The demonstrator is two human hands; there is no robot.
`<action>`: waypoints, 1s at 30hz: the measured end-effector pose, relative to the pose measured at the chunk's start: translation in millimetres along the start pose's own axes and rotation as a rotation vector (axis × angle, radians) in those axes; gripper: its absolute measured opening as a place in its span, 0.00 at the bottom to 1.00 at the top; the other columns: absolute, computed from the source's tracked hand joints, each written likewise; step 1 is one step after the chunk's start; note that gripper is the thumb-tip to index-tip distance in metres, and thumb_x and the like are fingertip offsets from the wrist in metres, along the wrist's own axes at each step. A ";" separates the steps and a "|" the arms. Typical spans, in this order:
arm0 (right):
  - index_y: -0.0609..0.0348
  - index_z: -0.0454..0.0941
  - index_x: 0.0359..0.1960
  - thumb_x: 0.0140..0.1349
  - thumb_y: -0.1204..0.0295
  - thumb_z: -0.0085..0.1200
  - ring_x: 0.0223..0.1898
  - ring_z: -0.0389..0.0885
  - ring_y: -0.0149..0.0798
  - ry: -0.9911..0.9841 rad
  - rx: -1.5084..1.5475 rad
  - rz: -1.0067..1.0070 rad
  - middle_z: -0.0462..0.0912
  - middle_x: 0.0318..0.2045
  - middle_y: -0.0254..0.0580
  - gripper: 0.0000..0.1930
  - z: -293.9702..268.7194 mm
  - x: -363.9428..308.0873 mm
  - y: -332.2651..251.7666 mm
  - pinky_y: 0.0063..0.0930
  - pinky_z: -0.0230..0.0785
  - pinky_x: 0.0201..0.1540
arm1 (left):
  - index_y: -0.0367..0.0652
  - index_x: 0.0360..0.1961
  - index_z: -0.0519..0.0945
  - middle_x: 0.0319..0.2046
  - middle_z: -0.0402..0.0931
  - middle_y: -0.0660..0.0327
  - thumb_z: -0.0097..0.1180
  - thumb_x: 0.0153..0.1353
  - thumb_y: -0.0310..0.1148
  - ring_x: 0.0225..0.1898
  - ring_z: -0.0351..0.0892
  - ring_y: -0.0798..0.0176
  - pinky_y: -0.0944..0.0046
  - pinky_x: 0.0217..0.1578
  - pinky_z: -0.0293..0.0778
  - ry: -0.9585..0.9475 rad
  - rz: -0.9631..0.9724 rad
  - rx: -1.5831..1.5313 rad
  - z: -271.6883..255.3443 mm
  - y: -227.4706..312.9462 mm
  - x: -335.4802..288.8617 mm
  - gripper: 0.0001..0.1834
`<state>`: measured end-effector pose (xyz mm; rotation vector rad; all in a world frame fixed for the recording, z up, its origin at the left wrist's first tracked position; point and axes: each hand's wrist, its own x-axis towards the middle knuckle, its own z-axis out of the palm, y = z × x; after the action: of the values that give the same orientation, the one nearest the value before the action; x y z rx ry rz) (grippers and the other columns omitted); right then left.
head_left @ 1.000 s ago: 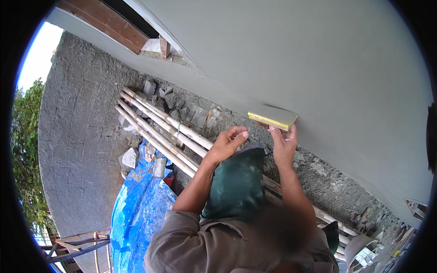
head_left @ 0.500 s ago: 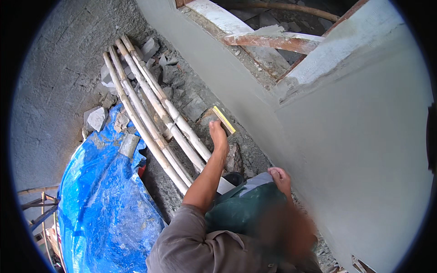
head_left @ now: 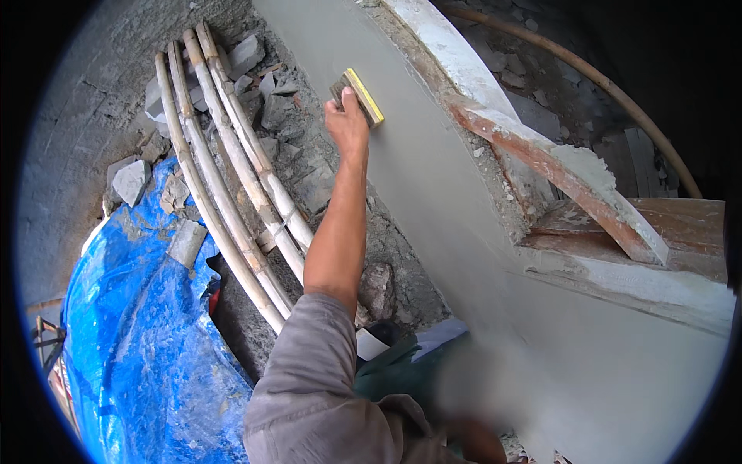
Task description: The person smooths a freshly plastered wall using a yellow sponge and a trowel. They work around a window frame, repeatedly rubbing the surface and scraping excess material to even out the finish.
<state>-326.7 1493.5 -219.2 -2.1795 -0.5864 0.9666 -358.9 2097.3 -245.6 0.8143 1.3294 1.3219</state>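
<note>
My left hand point(head_left: 349, 120) is wrapped round the back of a float point(head_left: 360, 98), a block with a yellow edge. Its yellow-edged side faces the smooth, damp grey wall point(head_left: 433, 178), close to the wall's lower part; I cannot tell whether it touches. My left arm is stretched far forward, above rubble and bamboo poles. Of my right arm, only a bit of skin point(head_left: 481, 442) shows at the lower edge, and a blur lies just above it. The right hand itself is not visible.
Several bamboo poles point(head_left: 232, 139) lie over broken stones point(head_left: 277, 112) along the wall's foot. A blue tarpaulin point(head_left: 147, 309) spreads at the left. At the upper right, a mortar-smeared wooden frame point(head_left: 556, 166) edges an opening, with a curved pole point(head_left: 610, 85) beyond it.
My left hand has carried the float forward and up to the wall, and the arm has straightened. My right hand has gone out of sight. The view has shifted, showing more of the wooden frame.
</note>
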 end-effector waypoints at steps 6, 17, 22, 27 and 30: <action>0.64 0.79 0.41 0.65 0.68 0.55 0.38 0.80 0.31 -0.023 -0.072 -0.001 0.83 0.36 0.39 0.11 1.5 1.2 -15.7 0.29 0.72 0.43 | 0.35 0.50 0.68 0.39 0.75 0.44 0.51 0.68 0.44 0.41 0.78 0.45 0.53 0.45 0.71 -0.478 -0.175 0.105 -86.8 -100.9 -277.9 0.22; 0.67 0.77 0.46 0.66 0.65 0.55 0.41 0.80 0.35 -0.231 0.071 0.033 0.83 0.39 0.44 0.16 -32.6 65.4 -20.5 0.30 0.72 0.47 | 0.34 0.40 0.74 0.31 0.79 0.50 0.53 0.68 0.44 0.34 0.78 0.58 0.59 0.39 0.73 -0.181 -0.091 0.325 -143.4 -88.5 -124.5 0.19; 0.63 0.78 0.47 0.67 0.60 0.53 0.44 0.81 0.41 -0.441 -0.212 -0.096 0.82 0.41 0.47 0.17 -41.5 102.4 -173.8 0.32 0.72 0.47 | 0.34 0.38 0.73 0.30 0.75 0.60 0.52 0.69 0.43 0.33 0.71 0.69 0.63 0.38 0.71 -0.163 0.041 0.175 -122.4 -31.5 -77.6 0.19; 0.61 0.79 0.46 0.65 0.63 0.55 0.44 0.81 0.44 -0.455 -0.256 -0.268 0.81 0.40 0.47 0.15 -45.1 64.7 -205.3 0.33 0.73 0.44 | 0.31 0.41 0.72 0.33 0.77 0.50 0.48 0.69 0.48 0.35 0.75 0.59 0.59 0.42 0.71 -0.148 0.084 0.349 -124.0 -21.4 -71.5 0.24; 0.62 0.79 0.45 0.65 0.62 0.56 0.43 0.81 0.46 -0.486 -0.168 -0.289 0.81 0.41 0.48 0.15 -63.8 40.2 -196.6 0.34 0.73 0.43 | 0.27 0.45 0.73 0.42 0.78 0.37 0.48 0.66 0.53 0.47 0.78 0.42 0.52 0.52 0.69 -0.061 0.016 0.570 -127.4 -38.7 -67.5 0.31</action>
<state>-277.4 1625.6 -62.8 -1.9229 -1.2119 1.3291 -457.6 1994.0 -288.8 1.2388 1.6783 0.9213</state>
